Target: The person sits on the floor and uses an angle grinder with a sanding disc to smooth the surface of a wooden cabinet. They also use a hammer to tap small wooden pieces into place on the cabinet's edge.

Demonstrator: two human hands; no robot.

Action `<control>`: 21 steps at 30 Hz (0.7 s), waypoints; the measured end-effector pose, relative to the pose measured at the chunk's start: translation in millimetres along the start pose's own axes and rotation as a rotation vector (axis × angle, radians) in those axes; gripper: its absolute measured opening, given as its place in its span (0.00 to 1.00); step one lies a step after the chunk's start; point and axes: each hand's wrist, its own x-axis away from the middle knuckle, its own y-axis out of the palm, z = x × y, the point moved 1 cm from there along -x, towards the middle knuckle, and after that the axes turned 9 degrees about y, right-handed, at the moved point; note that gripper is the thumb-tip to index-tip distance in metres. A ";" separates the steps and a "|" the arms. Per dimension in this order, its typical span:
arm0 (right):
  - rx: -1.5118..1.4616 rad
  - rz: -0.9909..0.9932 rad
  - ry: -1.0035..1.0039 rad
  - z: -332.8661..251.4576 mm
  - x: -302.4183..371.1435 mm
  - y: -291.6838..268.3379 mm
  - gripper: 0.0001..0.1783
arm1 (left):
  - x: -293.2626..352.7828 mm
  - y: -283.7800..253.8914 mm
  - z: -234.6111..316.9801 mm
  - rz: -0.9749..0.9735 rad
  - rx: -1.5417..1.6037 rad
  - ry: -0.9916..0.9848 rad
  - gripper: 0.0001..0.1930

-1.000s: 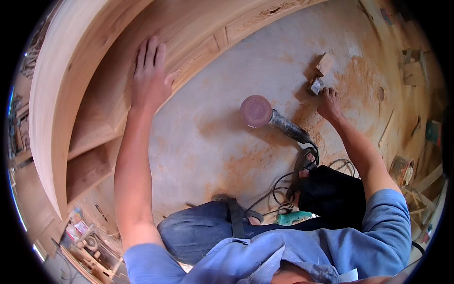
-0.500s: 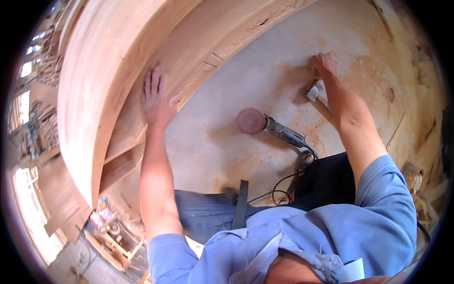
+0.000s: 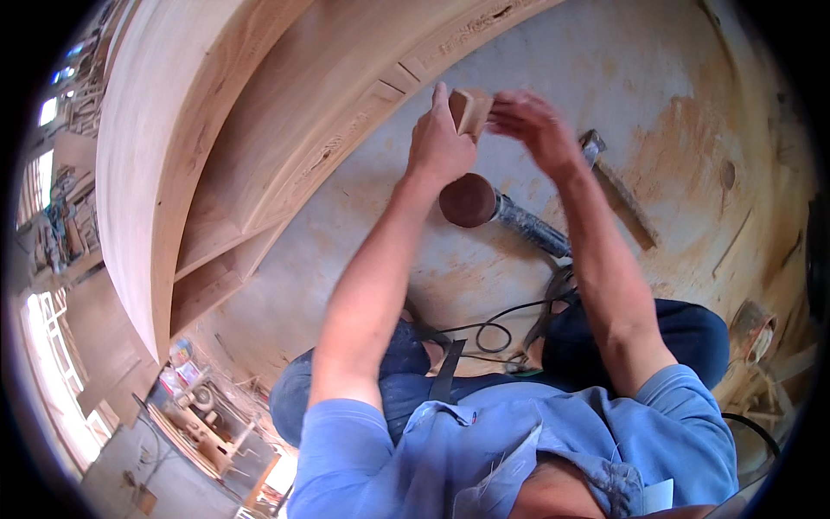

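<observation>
- A worker's left hand grips a wooden block in mid-air above a dust-streaked floor, fingers and thumb closed on its near side.
- At the block's other side, the blurred right hand meets or nearly meets it with fingers extended; whether they press or merely brush cannot be told.
- Left of the grip curves a large pale wooden cabinet, its broad outer face smooth to the eye and its carved strip just beside the left hand, suggesting that much of the shaping is done.
- What remains is harder to judge: the block is off the floor and in hand, yet it stands apart from the cabinet and nothing here shows it in use.
- Below the grip lies a disc sander, free of both hands, its body running toward the right forearm and a black cable looping farther below.
- To the right of the grip, beside the right forearm, rests a hammer.
- Among containers, the cabinet's open compartment, below and left of the grip, shows bare wood where light reaches.
- Far to the lower right stands a bucket; something pale shows at its mouth, too indistinct to name.
</observation>
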 end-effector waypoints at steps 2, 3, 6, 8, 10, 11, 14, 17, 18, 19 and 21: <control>0.755 0.523 -0.143 -20.3 20.8 -29.4 0.24 | 1.8 -8.4 -1.3 -0.211 -0.119 0.174 0.28; 1.078 0.833 -0.111 -21.3 32.0 -64.8 0.28 | 5.3 -10.3 -2.0 -0.263 -0.189 0.307 0.25; 1.594 1.174 0.128 1.7 67.4 -159.2 0.32 | 13.9 -21.5 -9.4 -0.379 -0.353 0.668 0.17; 1.677 1.222 0.287 24.2 94.7 -170.9 0.31 | 9.3 -28.5 -18.5 -0.401 -0.387 0.867 0.11; 1.920 1.263 0.159 44.1 117.1 -175.7 0.27 | 3.5 -28.2 -31.9 -0.347 -0.422 0.993 0.09; 1.783 1.187 0.237 41.5 119.6 -173.8 0.22 | -1.3 -27.0 -39.9 -0.309 -0.441 1.051 0.07; 1.286 1.020 0.399 36.8 137.5 -151.4 0.09 | -14.0 -26.4 -59.6 -0.257 -0.480 1.113 0.08; 0.683 1.083 0.262 43.3 137.1 -94.4 0.06 | -19.4 -27.6 -80.7 -0.132 -0.445 1.109 0.09; 0.478 1.079 0.220 46.4 133.6 -73.4 0.06 | -23.9 -32.2 -86.9 -0.104 -0.422 1.122 0.10; 0.124 0.966 -0.116 59.2 122.2 -41.5 0.07 | -25.4 -37.3 -94.0 -0.084 -0.400 1.131 0.10; -0.416 0.665 -0.301 74.1 97.2 33.2 0.07 | -23.9 -44.4 -104.1 -0.062 -0.360 1.155 0.10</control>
